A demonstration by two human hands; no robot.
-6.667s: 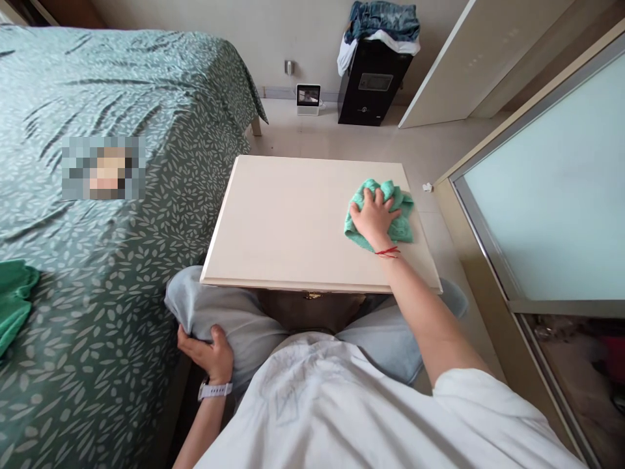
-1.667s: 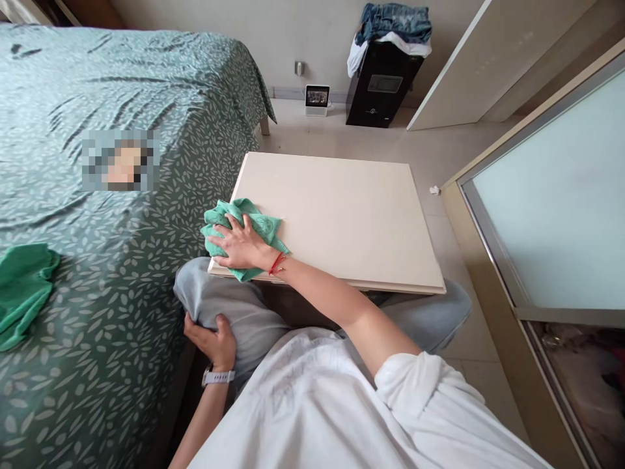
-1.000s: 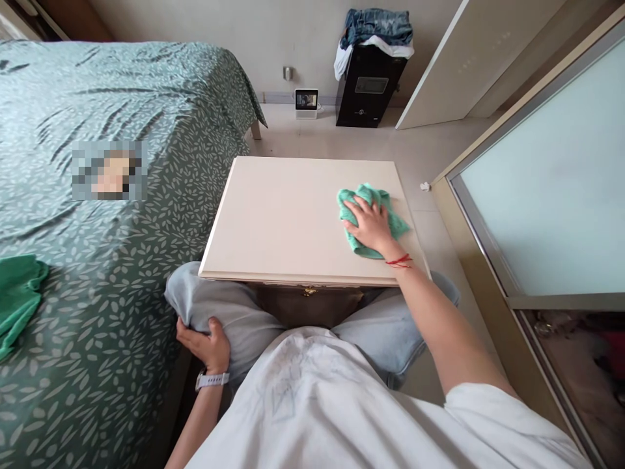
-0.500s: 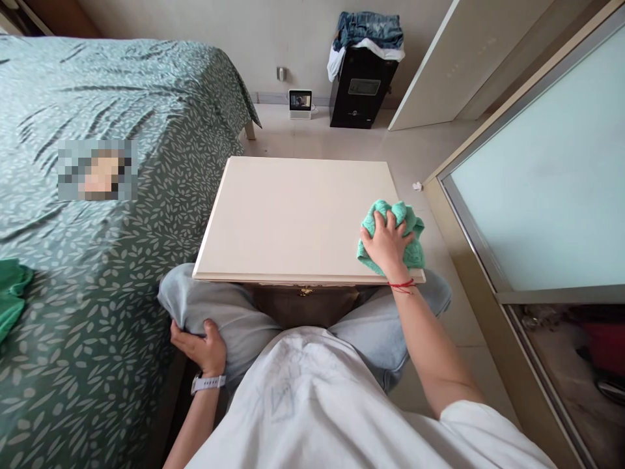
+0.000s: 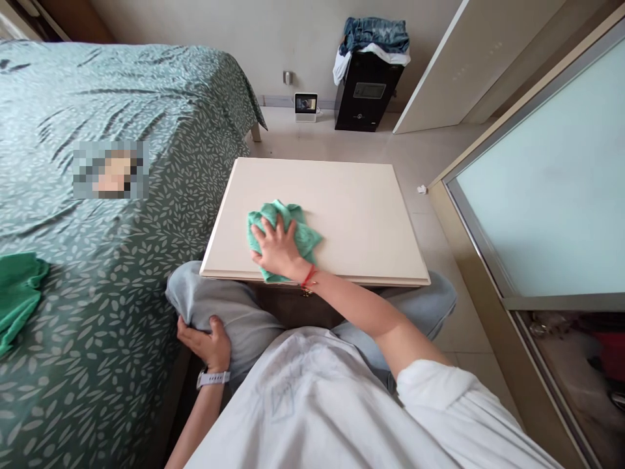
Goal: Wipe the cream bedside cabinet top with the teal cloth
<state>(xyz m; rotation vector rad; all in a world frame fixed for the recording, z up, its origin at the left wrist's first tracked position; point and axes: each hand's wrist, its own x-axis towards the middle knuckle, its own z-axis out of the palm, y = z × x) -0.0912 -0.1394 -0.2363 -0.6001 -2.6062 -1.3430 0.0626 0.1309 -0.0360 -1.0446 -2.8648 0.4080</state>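
Note:
My right hand (image 5: 279, 251) presses a crumpled green cloth (image 5: 305, 236) flat against the cream top of a small cabinet (image 5: 356, 215), left of its middle and close to the front edge. The fingers are spread and bent into the fabric. On my left knee lies my left hand (image 5: 209, 345), thumb apart from the fingers, touching the light blue jeans (image 5: 239, 312) and holding nothing. The cabinet stands between my knees, and a small brass-coloured handle (image 5: 306, 292) shows under the front edge, partly covered by my right wrist.
A bed with a green leaf-patterned cover (image 5: 161, 195) borders the left side, with a darker green cloth (image 5: 19, 293) on it. Beyond the cabinet stand a small screen (image 5: 306, 105) and a black box (image 5: 364, 94) topped with folded jeans (image 5: 375, 34). A sliding-door cupboard (image 5: 537, 189) flanks the right.
My right hand has swept the green cloth leftward across the cabinet top, from the right edge to left of the middle. My left hand stays on the knee. The view has shifted slightly.

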